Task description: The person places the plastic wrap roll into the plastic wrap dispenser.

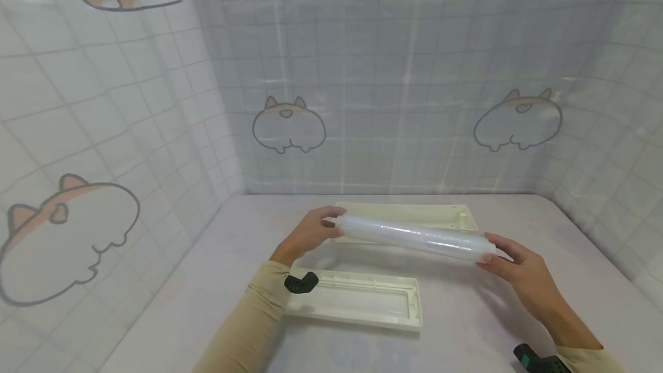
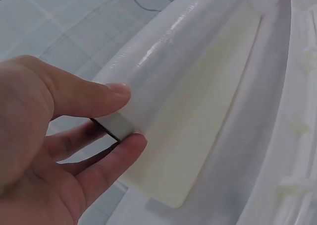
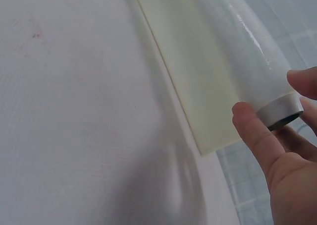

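A shiny roll of plastic wrap (image 1: 414, 237) is held up level between both hands, its right end nearer to me. At its left end, the left hand (image 1: 311, 230) pinches the core's rim between thumb and fingers. The right hand (image 1: 530, 275) grips the other end the same way, its fingertips at the white core edge (image 3: 282, 110) in the right wrist view. Directly behind and below the roll lies a long cream plastic box (image 1: 401, 210), partly covered by it. Closer to me, a matching cream frame-like lid (image 1: 357, 299) lies flat, its left end hidden by the left forearm.
The pale tabletop (image 1: 466, 327) is bounded by hanging sheets with grid lines and cartoon dogs at the back (image 1: 393, 148), left and right. Dark wrist devices sit on the left wrist (image 1: 301, 282) and the right wrist (image 1: 541, 360).
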The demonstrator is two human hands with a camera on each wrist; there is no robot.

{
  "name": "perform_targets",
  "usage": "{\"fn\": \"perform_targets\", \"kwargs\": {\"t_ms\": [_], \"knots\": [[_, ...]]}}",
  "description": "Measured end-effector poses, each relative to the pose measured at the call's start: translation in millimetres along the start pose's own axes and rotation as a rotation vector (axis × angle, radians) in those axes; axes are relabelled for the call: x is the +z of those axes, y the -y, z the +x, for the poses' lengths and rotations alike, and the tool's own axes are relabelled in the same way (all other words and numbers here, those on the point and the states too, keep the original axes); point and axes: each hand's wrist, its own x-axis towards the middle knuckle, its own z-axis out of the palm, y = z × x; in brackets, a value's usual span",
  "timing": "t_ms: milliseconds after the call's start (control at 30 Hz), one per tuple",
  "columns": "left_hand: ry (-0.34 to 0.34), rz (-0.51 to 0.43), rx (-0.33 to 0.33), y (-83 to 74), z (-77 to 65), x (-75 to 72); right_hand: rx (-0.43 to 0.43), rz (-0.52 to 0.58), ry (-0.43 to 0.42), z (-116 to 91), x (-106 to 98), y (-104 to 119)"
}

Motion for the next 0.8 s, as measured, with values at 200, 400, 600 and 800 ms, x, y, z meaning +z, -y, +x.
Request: {"fn": "perform_targets", "kwargs": {"t_ms": [200, 400, 600, 800], "knots": [[-0.001, 0.015, 0.018, -1.8, 1.6, -2.4, -0.06, 0.11, 0.003, 9.3, 1.5, 2.8], [-0.028, -0.008, 0.016, 0.0, 6.8, -4.3, -0.101, 0.086, 0.008, 22.9, -0.1, 10.3], [-0.026, 0.003, 0.02, 1.6, 12.8, -2.9, -0.091, 0.071, -0.012, 35.0, 0.0, 11.0], [-0.026, 0.064, 0.039, -2.7, 18.7, -1.2, -0.072, 0.169, -0.041, 44.2, -0.7, 11.9]]}}
